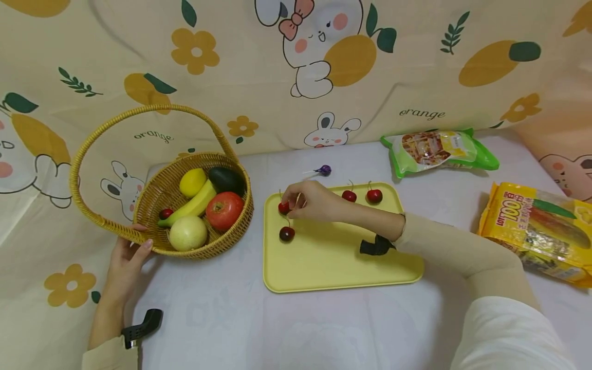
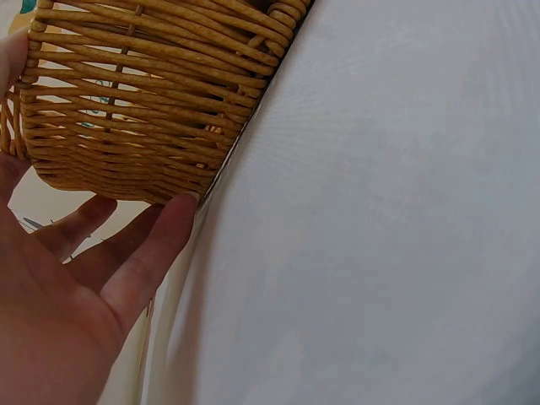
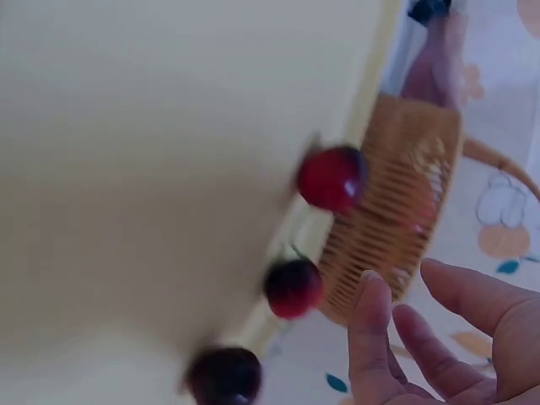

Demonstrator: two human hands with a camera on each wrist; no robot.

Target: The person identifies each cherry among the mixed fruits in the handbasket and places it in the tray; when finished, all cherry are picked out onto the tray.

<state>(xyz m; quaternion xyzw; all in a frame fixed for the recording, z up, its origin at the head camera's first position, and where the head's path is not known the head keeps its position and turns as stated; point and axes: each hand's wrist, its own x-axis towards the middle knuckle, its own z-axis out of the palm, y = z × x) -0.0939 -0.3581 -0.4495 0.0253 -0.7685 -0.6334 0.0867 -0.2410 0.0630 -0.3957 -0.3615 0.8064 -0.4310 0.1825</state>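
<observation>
My left hand (image 1: 124,270) holds the near left side of a yellow wicker basket (image 1: 236,231), its thumb at the rim by the handle's foot. In the left wrist view the fingers (image 2: 156,253) bend against the low part of the woven side. Over the left part of a yellow tray (image 1: 324,267) is my right hand (image 1: 314,200), fingertips right at a red cherry (image 1: 283,208). A darker cherry (image 1: 287,234) lies just nearer. In the right wrist view, thumb and fingers stand apart with nothing between them, beside several cherries (image 3: 293,288).
The basket contains a banana (image 1: 189,208), lemon (image 1: 192,182), avocado (image 1: 226,180), red fruit (image 1: 224,210), pale round fruit (image 1: 188,233) and a cherry (image 1: 165,213). Two cherries lie at the tray's far side. Behind it is a purple lollipop (image 1: 325,170); snack bags (image 1: 439,151) lie right.
</observation>
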